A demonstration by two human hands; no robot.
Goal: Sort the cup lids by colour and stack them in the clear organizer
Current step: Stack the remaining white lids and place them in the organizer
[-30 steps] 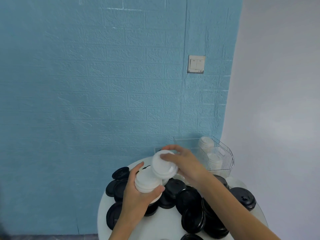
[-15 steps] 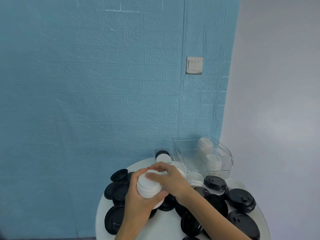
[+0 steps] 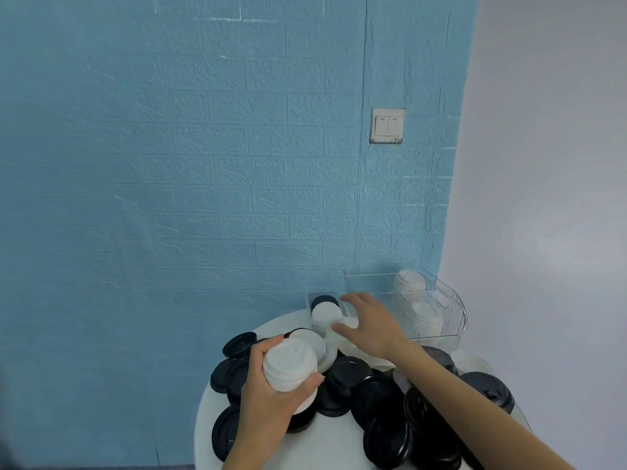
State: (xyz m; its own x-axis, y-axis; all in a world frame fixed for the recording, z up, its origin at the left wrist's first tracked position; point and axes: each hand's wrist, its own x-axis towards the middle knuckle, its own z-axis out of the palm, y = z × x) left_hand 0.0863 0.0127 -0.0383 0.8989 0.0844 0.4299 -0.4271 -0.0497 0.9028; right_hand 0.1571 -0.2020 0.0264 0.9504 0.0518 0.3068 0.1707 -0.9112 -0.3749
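Observation:
My left hand (image 3: 271, 398) grips a stack of white lids (image 3: 290, 366) above the round white table (image 3: 339, 449). My right hand (image 3: 371, 325) hovers further back with spread fingers and holds nothing, just above loose white lids (image 3: 325, 315) near the organizer. The clear organizer (image 3: 451, 312) stands at the back right with two stacks of white lids (image 3: 425, 317) inside. Several black lids (image 3: 383, 401) lie scattered over the table.
A small clear tray (image 3: 309, 300) with a black lid (image 3: 324, 299) sits left of the organizer against the blue brick-pattern wall. A light switch (image 3: 386, 126) is on that wall. The table's edge curves close on the left and right.
My right hand has let go of the white stack and moved back and right toward the loose white lids. My left hand has kept the stack and lowered it slightly.

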